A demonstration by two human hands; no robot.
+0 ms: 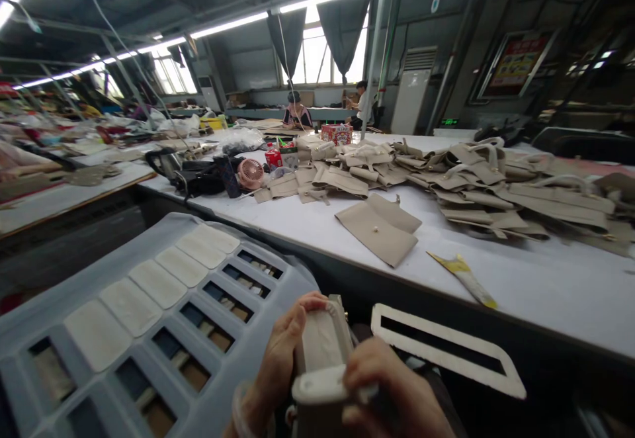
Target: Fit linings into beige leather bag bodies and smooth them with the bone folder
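Observation:
Low in the middle of the view, both my hands grip a small beige bag piece point(322, 349) fitted over a pale block point(317, 392). My left hand point(278, 365) wraps its fingers round the left side and top of the piece. My right hand point(391, 392) is closed on the lower right end of the block. A white frame with a long slot point(446, 352) lies just right of my hands.
A grey jig board point(149, 319) with pale pads and open windows lies at lower left. On the white table point(546, 286) sit a beige flap piece point(380, 229), a heap of beige parts point(471, 180), a yellow strip point(466, 279) and a pink fan point(251, 173). Two people sit far back.

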